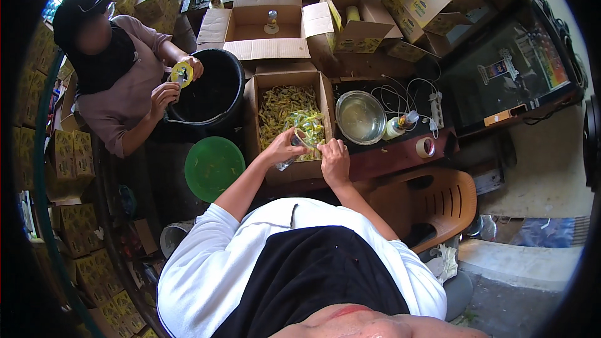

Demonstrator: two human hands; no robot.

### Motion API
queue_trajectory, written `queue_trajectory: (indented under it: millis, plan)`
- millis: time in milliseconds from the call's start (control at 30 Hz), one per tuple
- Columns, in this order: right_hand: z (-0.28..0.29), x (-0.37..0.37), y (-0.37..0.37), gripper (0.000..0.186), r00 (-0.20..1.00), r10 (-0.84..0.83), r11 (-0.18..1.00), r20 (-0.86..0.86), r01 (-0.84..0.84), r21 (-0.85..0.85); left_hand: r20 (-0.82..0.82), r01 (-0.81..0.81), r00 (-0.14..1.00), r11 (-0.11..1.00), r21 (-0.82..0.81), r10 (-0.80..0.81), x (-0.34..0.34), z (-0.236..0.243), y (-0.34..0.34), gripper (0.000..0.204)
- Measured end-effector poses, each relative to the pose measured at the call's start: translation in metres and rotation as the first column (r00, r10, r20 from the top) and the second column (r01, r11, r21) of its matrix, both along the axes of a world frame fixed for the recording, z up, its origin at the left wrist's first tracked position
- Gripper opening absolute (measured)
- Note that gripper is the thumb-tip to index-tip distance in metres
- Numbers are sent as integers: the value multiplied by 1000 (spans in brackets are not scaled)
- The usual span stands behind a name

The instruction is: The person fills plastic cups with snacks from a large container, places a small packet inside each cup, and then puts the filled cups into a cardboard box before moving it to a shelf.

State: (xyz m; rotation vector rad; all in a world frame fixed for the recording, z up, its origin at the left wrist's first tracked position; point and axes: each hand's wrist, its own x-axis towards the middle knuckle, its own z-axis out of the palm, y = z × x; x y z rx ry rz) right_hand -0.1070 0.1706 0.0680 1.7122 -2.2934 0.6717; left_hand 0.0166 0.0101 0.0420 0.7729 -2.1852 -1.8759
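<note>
My left hand (pixel 285 148) clasps a clear container (pixel 304 140) toward six o'clock in the packet-filled carton (pixel 252 107); my right hand (pixel 335 161) is at its four o'clock; I can't tell whether that grip holds anything; I'd steady the mouth.

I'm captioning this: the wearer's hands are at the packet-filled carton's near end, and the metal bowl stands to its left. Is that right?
Not left: the head view shows the metal bowl to the right of the packet-filled carton. The left hand and right hand are at its near end.
</note>
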Motion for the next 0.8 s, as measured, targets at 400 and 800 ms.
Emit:
queue_trajectory:
  millis: [400, 800]
  plan:
    - [3, 16, -6, 8, 994, -14, 1000, 112, 15, -4, -128, -91, 991, 889, -448, 37, 11, -7, -1, 56]
    - [-6, 14, -23, 10, 994, -38, 999, 105, 40, -16, -57, 96, 993, 988, -124, -104, 12, -18, -19, 54]
